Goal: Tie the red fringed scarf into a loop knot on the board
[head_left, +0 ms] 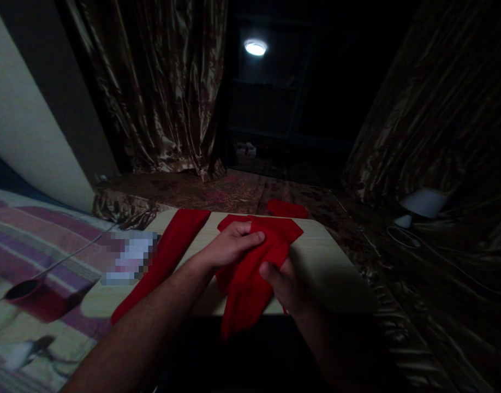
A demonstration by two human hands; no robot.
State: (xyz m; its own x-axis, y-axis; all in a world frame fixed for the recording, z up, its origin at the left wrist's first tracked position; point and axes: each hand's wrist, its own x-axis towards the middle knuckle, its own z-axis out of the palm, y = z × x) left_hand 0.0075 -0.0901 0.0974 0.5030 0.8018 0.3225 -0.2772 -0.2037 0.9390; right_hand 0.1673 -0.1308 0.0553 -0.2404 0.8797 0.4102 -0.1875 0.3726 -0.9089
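Observation:
A red cloth (pixel 250 273) lies bunched on a small light wooden table (pixel 324 256), its lower end hanging over the near edge. My left hand (pixel 230 244) is closed on the cloth's upper part, fingers curled over it. My right hand (pixel 285 284) grips the cloth from the right, thumb on top. A second red cloth (pixel 164 262) lies stretched out in a long strip to the left of my left arm. A third red piece (pixel 287 208) lies beyond the table's far edge.
A bed with a striped cover (pixel 37 245) stands at the left, with a cable across it. Brown shiny curtains (pixel 160 93) hang behind and at the right. A white lamp (pixel 422 203) sits on the floor at the right. A patterned carpet (pixel 218 191) covers the floor.

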